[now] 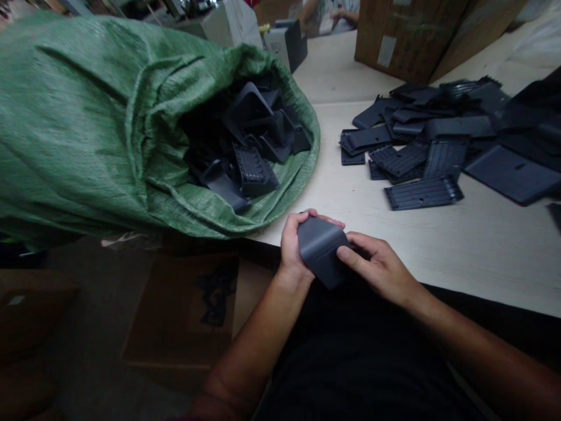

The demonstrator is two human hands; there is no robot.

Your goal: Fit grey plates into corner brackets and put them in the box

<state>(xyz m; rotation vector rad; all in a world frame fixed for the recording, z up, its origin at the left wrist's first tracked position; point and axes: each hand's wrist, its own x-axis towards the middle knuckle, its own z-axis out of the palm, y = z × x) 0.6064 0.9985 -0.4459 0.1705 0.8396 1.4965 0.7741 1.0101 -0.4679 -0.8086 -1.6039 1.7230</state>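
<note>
A dark grey plastic part (pixel 322 248) with a bent, smooth face is held between my hands, just off the table's front edge. My left hand (pixel 293 248) wraps round its left side, fingertips showing along the far edge. On the right side my right hand (pixel 372 263) grips it, thumb on the face and the other fingers partly hidden behind. To the left lies a green woven sack (pixel 144 128), its mouth open, with several dark plastic parts (pixel 256 123) inside. Loose dark parts (pixel 421 134) form a pile on the right of the table.
The pale table (pixel 333 193) runs under sack and pile. A cardboard box (pixel 407 35) and grey boxes (pixel 284 44) stand at the back, near another person's hands (pixel 342 16). Below the sack, a cardboard box (pixel 188 316) is on the floor.
</note>
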